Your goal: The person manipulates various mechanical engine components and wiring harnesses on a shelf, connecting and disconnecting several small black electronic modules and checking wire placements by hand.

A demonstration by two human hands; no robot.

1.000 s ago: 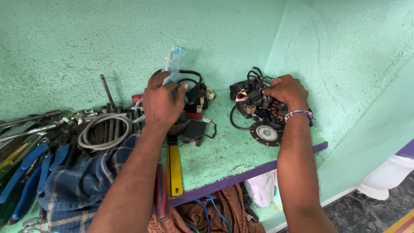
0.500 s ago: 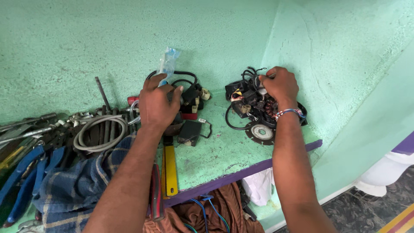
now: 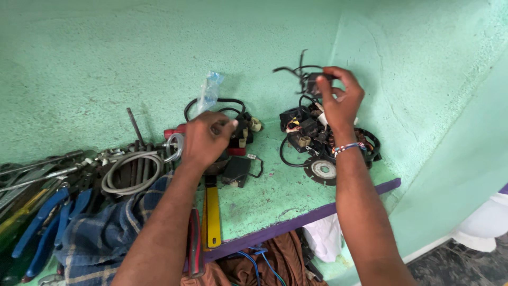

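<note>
Head view, only view available. A green shelf (image 3: 275, 196) with a purple front edge runs across the middle of the frame, set into a green wall. Right hand (image 3: 338, 100), upper right of centre, is lifted above the shelf and pinches a small black electrical part (image 3: 313, 80) between thumb and fingertips; thin black wires (image 3: 288, 69) trail from the part to the left, hanging free in the air. A beaded bracelet (image 3: 346, 149) sits on that wrist. Directly below the raised hand, on the shelf, lies a pile of black parts and copper windings (image 3: 317, 140), with a round disc (image 3: 323, 170) at its near edge. Left hand (image 3: 206, 139), centre of frame, is curled and resting on a second cluster of black parts and cable (image 3: 241, 127); a clear plastic bag (image 3: 209, 92) stands up just behind the knuckles, but whether the fingers grip it cannot be told. A small black box (image 3: 235, 170) lies just in front of that hand, a yellow-handled tool (image 3: 212, 217) pointing toward the shelf edge. Left of frame: a grey coiled hose (image 3: 129, 172), blue-handled pliers (image 3: 45, 225), a plaid cloth (image 3: 100, 233). Judgement on progress: one part is out of the right-hand pile and up for inspection; the bulk of both piles remains on the shelf, so the sorting looks to be at an early stage.
</note>
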